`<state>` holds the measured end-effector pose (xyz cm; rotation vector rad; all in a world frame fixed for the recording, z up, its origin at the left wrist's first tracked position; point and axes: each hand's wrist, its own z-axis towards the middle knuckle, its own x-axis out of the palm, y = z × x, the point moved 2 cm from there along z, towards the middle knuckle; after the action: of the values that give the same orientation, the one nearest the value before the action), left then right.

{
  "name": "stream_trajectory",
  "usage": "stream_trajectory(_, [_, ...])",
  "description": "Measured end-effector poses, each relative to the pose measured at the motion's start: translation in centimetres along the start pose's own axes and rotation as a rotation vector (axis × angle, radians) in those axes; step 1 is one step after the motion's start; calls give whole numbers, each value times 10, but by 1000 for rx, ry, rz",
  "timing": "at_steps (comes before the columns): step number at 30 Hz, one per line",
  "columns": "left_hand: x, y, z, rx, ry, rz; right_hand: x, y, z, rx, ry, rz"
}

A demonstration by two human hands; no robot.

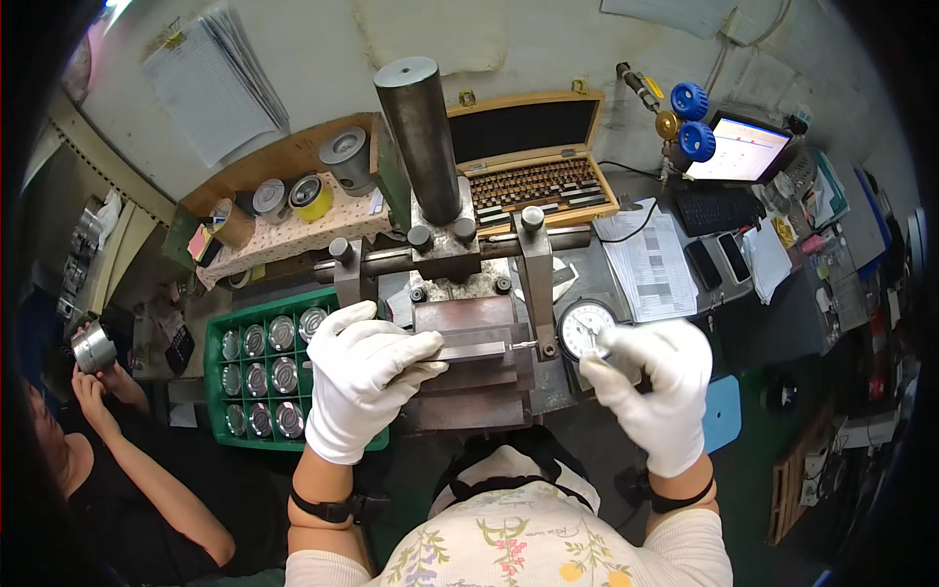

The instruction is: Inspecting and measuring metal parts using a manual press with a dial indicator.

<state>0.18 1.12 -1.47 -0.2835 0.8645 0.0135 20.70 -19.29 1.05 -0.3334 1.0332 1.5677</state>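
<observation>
My left hand (357,382), in a white glove, pinches the end of a slim rectangular steel block (474,350). The block lies level above the dark metal bed of a bench fixture (468,315), its far end at the thin probe tip of a dial gauge (585,323). The gauge has a round white face and sits beside the fixture's right arm (536,284). At the gauge's lower right rim, my gloved right hand (657,386) has thumb and fingers closed on its edge; the exact contact is partly hidden by the fingers.
A green divided crate (217,391) with round metal parts stands left. Behind the fixture rise a thick steel column (421,137) and an open wooden gauge-block case (528,186). Papers (650,264), phones and a keyboard (719,210) lie right. A co-worker at left holds a metal cylinder (93,347).
</observation>
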Motion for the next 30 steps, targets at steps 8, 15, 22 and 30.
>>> stream_trajectory(8, [-1, -2, 5, -32, -24, 8, 25, 17, -10, 26, 150, 294])
stream_trajectory(15, [1, -1, 3, -43, -17, 3, 78, 40, -33, 395, 423, 481])
stream_trajectory(22, [0, 0, -1, -58, 25, -6, 83, 43, -32, 321, 335, 559])
stream_trajectory(30, [2, -1, 0, -33, -2, 15, 84, 42, -32, 292, 349, 518])
